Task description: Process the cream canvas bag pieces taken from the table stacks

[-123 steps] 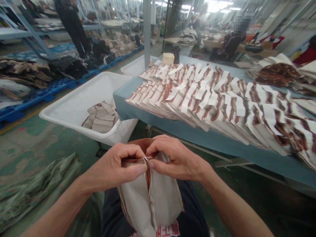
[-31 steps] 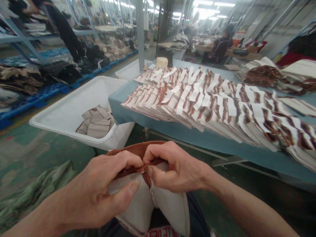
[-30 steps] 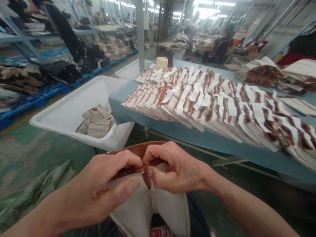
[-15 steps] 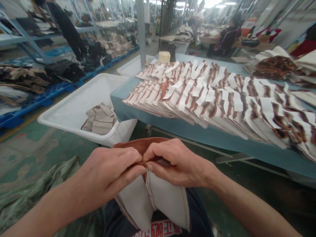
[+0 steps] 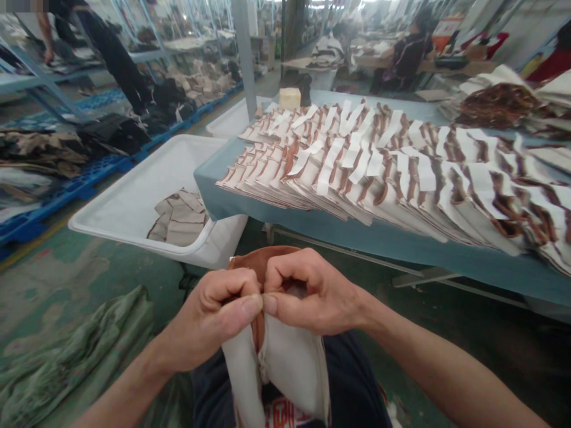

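Over my lap I hold a cream fabric piece (image 5: 289,368) with a rust-brown lining (image 5: 255,261) showing at its top. My left hand (image 5: 214,315) pinches its upper edge between thumb and curled fingers. My right hand (image 5: 312,291) is closed on the same edge, thumb tip against my left thumb. A seam or zipper line runs down the middle of the piece. What sits between the fingertips is hidden.
A blue-covered table (image 5: 379,238) ahead carries several overlapping rows of cream and brown pieces (image 5: 357,166) with white strips. A white bin (image 5: 134,196) at left holds folded beige pieces (image 5: 178,217). Green cloth (image 5: 66,356) lies on the floor. People work at the far tables.
My hands have drawn closer together and the piece's top is now bunched narrower. The view has tilted slightly; the table and bin stand as before.
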Available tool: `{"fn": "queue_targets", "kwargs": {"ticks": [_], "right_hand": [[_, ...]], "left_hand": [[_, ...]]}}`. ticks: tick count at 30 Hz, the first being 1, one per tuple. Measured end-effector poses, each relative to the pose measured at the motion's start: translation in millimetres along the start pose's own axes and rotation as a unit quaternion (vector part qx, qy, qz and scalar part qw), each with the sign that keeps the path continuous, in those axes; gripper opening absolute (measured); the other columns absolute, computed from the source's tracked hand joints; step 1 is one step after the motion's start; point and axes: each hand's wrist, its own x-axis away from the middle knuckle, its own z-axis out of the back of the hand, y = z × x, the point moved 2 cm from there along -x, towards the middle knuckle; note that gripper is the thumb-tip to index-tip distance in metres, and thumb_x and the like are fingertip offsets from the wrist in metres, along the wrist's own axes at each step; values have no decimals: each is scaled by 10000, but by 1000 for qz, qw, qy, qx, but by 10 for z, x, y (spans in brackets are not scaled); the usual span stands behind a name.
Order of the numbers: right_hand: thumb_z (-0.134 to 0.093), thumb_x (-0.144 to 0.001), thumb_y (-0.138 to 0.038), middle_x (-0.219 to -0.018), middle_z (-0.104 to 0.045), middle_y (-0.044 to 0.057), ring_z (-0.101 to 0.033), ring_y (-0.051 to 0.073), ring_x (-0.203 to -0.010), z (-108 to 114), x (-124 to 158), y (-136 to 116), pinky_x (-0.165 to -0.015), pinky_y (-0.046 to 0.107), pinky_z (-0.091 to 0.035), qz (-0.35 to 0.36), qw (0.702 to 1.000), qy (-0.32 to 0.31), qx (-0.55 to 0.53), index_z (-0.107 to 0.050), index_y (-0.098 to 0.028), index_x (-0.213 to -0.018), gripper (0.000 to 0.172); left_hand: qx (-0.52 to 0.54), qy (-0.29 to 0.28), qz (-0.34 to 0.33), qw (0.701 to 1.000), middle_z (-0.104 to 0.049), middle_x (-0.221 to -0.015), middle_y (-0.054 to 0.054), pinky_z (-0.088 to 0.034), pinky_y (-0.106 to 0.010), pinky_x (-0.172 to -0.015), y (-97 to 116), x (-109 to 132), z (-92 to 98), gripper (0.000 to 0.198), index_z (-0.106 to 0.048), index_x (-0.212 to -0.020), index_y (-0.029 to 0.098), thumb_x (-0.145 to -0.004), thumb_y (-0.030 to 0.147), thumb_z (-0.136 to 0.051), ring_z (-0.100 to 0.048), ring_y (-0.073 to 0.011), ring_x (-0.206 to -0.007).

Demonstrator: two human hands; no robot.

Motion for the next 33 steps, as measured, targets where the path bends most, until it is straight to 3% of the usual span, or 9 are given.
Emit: {"fn": "queue_targets", "kwargs": {"ticks": [3,5,9,13,17,20,24,28,33], "right_hand": [[-689,-927,-302,-645,-426,-73,-342,80,-572,6,-9,17,-520,223,-248,-13,1000,-10,11,-464,-219,-696,333],[-697,-939,-322,-636,-406,-80,-331,79,-569,31,-15,17,-524,227,-242,-24,999,-15,16,-477,-215,-700,342],[-700,-941,-335,-658,-471,-68,-393,85,-595,113,-27,-63,-560,217,-313,-33,998,-56,27,-547,-196,-729,296],[-655,-859,-245,-713,-640,-32,-545,104,-628,272,-23,-162,-601,219,-393,-64,989,-91,94,-652,-175,-788,100],[-595,-962,-413,-647,-549,-45,-491,113,-596,418,-18,-58,-602,252,-356,-71,979,-89,168,-638,-181,-755,314],[-533,-1008,-431,-688,-571,-26,-529,140,-656,453,-5,94,-664,281,-384,-57,978,-89,179,-615,-190,-753,361],[-592,-1016,-394,-728,-610,-12,-561,156,-709,403,15,138,-725,296,-438,-17,988,-65,143,-619,-195,-771,317],[-663,-1046,-344,-789,-670,-5,-614,149,-767,260,-31,-18,-808,302,-466,70,989,-66,109,-670,-185,-823,274],[-690,-1066,-328,-849,-712,-2,-633,142,-806,80,-157,-154,-871,298,-497,96,987,-91,89,-666,-192,-889,224]], "left_hand": [[41,-15,28,999,-371,-605,65,-261,-241,-468,-35,-7,34,703,-438,-637,221,-982,822,-554,-306,-105,-538],[34,-22,35,999,-327,-603,68,-226,-244,-461,-31,-25,49,754,-396,-618,224,-960,886,-518,-267,-100,-535],[8,-47,57,997,-333,-551,76,-203,-253,-480,-32,-42,87,759,-381,-581,220,-916,844,-654,-273,-95,-532],[-57,-114,81,988,-600,-561,28,-271,-258,-503,-51,13,182,604,-556,-637,196,-996,672,-652,-411,-109,-522],[-242,-89,-19,966,-587,-568,55,-304,-253,-525,42,99,260,458,-576,-637,201,-1073,338,-568,-469,-100,-522],[-317,-61,-101,941,-522,-562,66,-322,-250,-527,81,201,284,466,-564,-625,206,-1082,207,-473,-489,-85,-496],[-310,-14,-113,944,-498,-557,70,-331,-247,-504,-95,326,476,448,-595,-643,214,-1085,240,-522,-510,-92,-479],[-293,-9,-77,953,-626,-634,61,-401,-231,-560,-262,378,724,369,-665,-736,219,-1085,277,-560,-587,-114,-553],[-250,-16,-104,962,-817,-1022,10,-517,-230,-866,-20,302,623,191,-779,-1069,244,-1034,422,-719,-736,-173,-936]]}}
